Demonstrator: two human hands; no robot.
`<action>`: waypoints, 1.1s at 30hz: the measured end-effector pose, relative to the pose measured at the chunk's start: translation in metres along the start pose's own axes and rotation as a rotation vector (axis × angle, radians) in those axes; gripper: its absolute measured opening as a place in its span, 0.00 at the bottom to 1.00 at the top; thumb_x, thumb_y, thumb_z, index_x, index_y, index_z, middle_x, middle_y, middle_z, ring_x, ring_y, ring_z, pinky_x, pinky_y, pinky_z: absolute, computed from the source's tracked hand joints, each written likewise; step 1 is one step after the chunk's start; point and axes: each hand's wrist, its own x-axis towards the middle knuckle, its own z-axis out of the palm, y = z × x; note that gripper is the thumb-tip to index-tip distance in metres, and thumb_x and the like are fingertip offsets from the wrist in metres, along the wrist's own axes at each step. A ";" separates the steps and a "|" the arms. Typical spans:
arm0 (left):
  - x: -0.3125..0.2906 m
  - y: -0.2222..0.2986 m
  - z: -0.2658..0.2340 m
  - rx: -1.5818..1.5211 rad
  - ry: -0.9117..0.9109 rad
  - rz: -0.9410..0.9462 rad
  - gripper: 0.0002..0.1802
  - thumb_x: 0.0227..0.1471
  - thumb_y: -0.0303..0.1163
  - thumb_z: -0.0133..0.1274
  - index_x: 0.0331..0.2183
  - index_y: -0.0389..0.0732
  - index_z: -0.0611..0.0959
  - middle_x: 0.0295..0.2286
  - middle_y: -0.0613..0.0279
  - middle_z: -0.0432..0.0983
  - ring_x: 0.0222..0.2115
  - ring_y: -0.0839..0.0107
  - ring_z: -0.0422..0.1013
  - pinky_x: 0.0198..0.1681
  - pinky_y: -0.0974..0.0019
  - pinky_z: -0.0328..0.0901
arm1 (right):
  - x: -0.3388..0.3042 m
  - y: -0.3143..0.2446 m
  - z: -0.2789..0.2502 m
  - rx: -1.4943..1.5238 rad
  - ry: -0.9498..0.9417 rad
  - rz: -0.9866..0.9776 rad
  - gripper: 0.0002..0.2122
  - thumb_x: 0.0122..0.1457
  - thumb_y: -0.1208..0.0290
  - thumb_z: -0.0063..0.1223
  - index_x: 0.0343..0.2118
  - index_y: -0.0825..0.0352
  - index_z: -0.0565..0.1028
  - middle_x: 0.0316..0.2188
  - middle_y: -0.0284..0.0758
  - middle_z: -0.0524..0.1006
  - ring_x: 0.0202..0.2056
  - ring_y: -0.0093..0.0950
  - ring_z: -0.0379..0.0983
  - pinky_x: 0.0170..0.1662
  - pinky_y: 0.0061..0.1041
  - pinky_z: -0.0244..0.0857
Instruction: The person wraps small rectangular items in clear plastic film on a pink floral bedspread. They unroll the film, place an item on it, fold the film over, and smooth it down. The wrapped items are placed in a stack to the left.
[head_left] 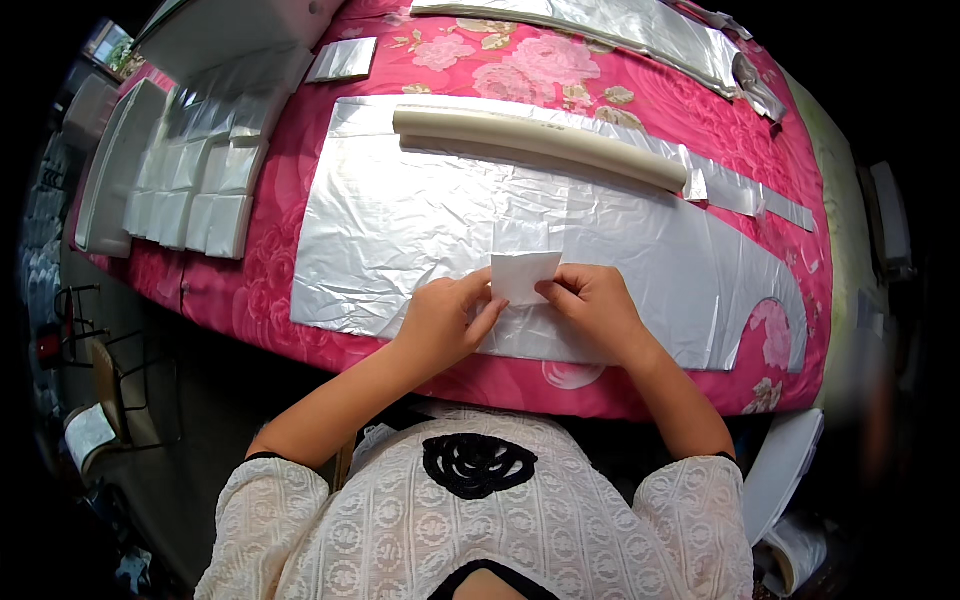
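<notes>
A small white square packet point(525, 278), thin and flat like folded film or paper, is held up in front of me. My left hand point(440, 312) pinches its left edge between thumb and fingers. On the opposite edge, my right hand point(598, 300) grips it the same way. Just behind it shows another pale square point(520, 236), and I cannot tell whether the two are joined. Beneath both hands lies a large silvery-white plastic sheet point(385, 220), wrinkled, with a curved cutout at its right end. A cream-coloured tube point(540, 140) rests across the sheet's far part.
A pink flowered cloth point(265, 290) covers the table. Rows of white packets point(185, 190) stand at the left beside a white box point(115, 175). One small stack point(343, 60) lies apart. More silvery sheets point(620, 35) are at the far side. A chair point(110, 390) stands lower left.
</notes>
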 end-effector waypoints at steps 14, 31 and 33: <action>0.026 0.002 0.022 0.345 0.132 0.310 0.44 0.45 0.41 0.55 0.56 0.27 0.55 0.55 0.40 0.53 0.56 0.49 0.53 0.57 0.55 0.51 | 0.040 -0.002 -0.013 0.046 -0.208 0.327 0.13 0.53 0.67 0.52 0.17 0.70 0.75 0.12 0.33 0.74 0.16 0.18 0.70 0.23 0.19 0.63; -0.052 0.000 -0.007 -0.646 -0.119 -0.247 0.23 0.53 0.30 0.50 0.49 0.32 0.70 0.48 0.46 0.67 0.48 0.61 0.67 0.50 0.63 0.62 | 0.038 -0.007 0.023 -0.728 0.087 -0.565 0.29 0.52 0.61 0.52 0.55 0.71 0.61 0.56 0.47 0.59 0.59 0.41 0.52 0.60 0.37 0.45; -0.089 -0.012 -0.013 -0.915 -0.231 -0.563 0.16 0.56 0.29 0.46 0.45 0.32 0.74 0.41 0.54 0.74 0.39 0.68 0.73 0.42 0.70 0.68 | 0.041 -0.001 0.052 -0.701 0.067 -0.508 0.31 0.56 0.54 0.45 0.58 0.71 0.57 0.60 0.49 0.52 0.62 0.42 0.43 0.63 0.39 0.35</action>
